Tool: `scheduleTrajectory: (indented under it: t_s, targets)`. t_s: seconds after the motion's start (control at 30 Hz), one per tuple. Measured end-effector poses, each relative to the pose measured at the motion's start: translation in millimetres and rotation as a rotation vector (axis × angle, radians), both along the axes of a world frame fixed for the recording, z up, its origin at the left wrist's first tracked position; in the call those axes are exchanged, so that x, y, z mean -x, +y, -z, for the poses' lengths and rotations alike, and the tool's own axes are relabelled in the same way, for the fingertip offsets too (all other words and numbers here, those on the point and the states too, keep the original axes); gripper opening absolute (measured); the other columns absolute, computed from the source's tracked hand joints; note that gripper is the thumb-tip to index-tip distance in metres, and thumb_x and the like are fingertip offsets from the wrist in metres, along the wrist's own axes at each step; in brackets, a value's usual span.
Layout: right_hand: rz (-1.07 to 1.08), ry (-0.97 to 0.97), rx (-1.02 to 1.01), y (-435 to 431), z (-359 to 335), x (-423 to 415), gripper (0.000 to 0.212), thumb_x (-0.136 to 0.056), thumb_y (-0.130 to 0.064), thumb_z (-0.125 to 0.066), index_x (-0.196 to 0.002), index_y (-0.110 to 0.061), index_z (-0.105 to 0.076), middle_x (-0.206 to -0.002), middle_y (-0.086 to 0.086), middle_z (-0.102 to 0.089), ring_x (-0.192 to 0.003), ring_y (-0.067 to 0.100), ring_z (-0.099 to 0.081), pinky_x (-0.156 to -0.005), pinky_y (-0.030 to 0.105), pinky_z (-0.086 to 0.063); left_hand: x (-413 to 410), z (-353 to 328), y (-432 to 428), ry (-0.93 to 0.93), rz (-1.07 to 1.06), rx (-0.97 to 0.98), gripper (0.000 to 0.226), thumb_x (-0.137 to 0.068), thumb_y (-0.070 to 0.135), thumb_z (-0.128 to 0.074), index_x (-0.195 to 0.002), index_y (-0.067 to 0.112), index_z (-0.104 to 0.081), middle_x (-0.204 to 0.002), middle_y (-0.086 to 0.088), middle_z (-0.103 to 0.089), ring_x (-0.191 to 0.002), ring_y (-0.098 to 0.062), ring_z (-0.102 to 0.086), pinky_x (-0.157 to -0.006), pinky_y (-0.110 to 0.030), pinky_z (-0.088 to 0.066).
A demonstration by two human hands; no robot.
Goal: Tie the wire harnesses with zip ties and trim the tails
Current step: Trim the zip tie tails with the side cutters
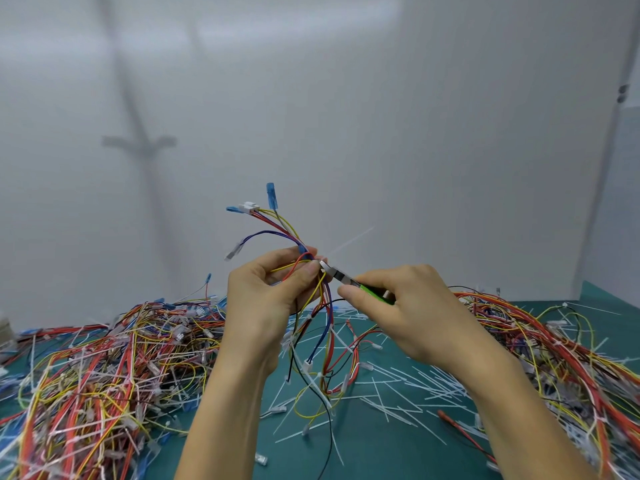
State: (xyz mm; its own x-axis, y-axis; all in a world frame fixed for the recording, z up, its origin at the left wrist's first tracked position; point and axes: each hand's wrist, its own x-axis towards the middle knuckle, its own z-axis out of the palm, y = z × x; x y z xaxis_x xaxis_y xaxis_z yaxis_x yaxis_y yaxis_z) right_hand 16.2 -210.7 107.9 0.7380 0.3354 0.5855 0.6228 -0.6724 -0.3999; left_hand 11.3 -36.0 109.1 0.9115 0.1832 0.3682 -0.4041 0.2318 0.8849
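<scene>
My left hand (273, 289) pinches a wire harness (277, 230) of red, yellow, blue and black wires, held up above the table. Blue and white connectors fan out above my fingers, and the rest of the wires hang down below. My right hand (401, 306) grips green-handled cutters (349, 280). Their metal jaws touch the harness right beside my left fingertips. A thin, pale zip tie tail (349, 241) sticks out from that spot up to the right, blurred. I cannot see the tie's head.
A big heap of harnesses (104, 368) covers the green mat on the left, and another heap (561, 348) lies on the right. Several cut white tie tails (398, 393) litter the mat (377, 445) between them. A white wall stands close behind.
</scene>
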Motion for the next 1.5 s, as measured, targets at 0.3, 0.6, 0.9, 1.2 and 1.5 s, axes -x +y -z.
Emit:
scheduleTrajectory:
  t_s: [0.3, 0.6, 0.9, 1.2, 1.5]
  targets:
    - [-0.180, 0.270, -0.454, 1.8, -1.8, -2.5, 0.035, -0.093, -0.045, -0.057, -0.081, -0.018, -0.074, -0.069, 0.001, -0.070, -0.049, 0.017, -0.062, -0.050, 0.025, -0.046, 5.3, -4.8, 8.0, 0.055, 0.034, -0.020, 0.018, -0.084, 0.002, -0.069, -0.101, 0.002, -0.071, -0.091, -0.013, -0.077, -0.083, -0.027, -0.075, -0.065, -0.021, -0.058]
    - [-0.093, 0.228, -0.464, 20.4, 4.2, -0.7, 0.011, -0.078, -0.040, -0.078, -0.081, -0.032, -0.071, -0.070, -0.022, -0.068, -0.063, 0.000, -0.060, -0.060, 0.019, -0.048, 4.3, -4.3, 8.2, 0.057, 0.118, 0.007, 0.023, -0.091, -0.001, -0.059, -0.113, 0.001, -0.066, -0.100, -0.013, -0.076, -0.089, -0.023, -0.075, -0.068, -0.020, -0.057]
    - [-0.055, 0.190, -0.671, 21.9, 9.5, -9.7, 0.011, -0.079, -0.024, -0.076, -0.077, -0.027, -0.065, -0.060, -0.008, -0.063, -0.058, 0.013, -0.055, -0.060, 0.032, -0.046, 16.6, -13.2, 10.6, 0.098, 0.169, -0.160, 0.034, -0.088, 0.017, -0.069, -0.121, 0.020, -0.060, -0.104, -0.004, -0.076, -0.090, -0.026, -0.075, -0.075, -0.031, -0.060]
    - [-0.029, 0.102, -0.864, 12.0, 5.5, -10.1, 0.019, -0.082, -0.014, -0.077, -0.076, -0.024, -0.061, -0.061, -0.004, -0.064, -0.053, 0.011, -0.059, -0.061, 0.040, -0.055, 27.2, -22.3, 24.7, 0.104, -0.140, -0.360, 0.016, -0.097, 0.024, -0.056, -0.090, 0.011, -0.062, -0.082, -0.001, -0.077, -0.068, -0.021, -0.075, -0.060, -0.025, -0.058]
    - [-0.104, 0.060, -0.914, 15.6, 6.9, -10.1, 0.020, -0.085, -0.014, -0.075, -0.079, -0.026, -0.059, -0.066, -0.010, -0.061, -0.056, 0.009, -0.059, -0.055, 0.019, -0.050, 15.9, -5.4, 17.8, 0.200, 0.208, -0.784, 0.014, -0.092, 0.027, -0.063, -0.096, 0.024, -0.077, -0.092, 0.005, -0.077, -0.089, -0.006, -0.071, -0.082, -0.022, -0.057]
